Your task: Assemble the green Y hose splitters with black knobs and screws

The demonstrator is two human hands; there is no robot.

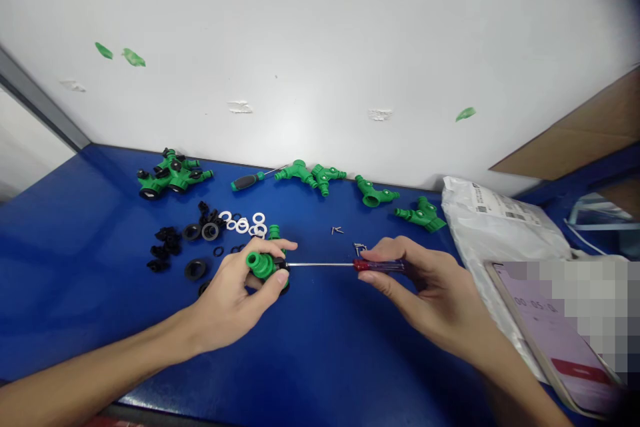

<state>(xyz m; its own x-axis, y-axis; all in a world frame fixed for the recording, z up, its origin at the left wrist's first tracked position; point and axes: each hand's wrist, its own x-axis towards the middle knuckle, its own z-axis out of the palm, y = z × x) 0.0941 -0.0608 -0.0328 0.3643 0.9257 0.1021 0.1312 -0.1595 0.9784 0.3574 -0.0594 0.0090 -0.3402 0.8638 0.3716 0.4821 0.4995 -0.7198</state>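
Observation:
In the head view, my left hand [240, 293] is closed around a green Y-shaped hose connector [261, 265] with a black part on its right side. My right hand [425, 287] grips the red and clear handle of a screwdriver [320, 265]. The shaft lies level, its tip meeting the connector's black part beside my left thumb. Whether a screw sits at the tip is too small to tell. Small screws [359, 248] lie just behind the screwdriver handle, with a few more screws [337, 231] farther back.
Left of my hands lie white washers [242, 225], black rings [195, 269] and black valve pieces [168, 240]. Assembled connectors [175, 177] are piled back left. Along the wall are another screwdriver [247, 181] and green connector bodies [376, 192]. A plastic bag [465, 213] and phone [550, 333] occupy the right.

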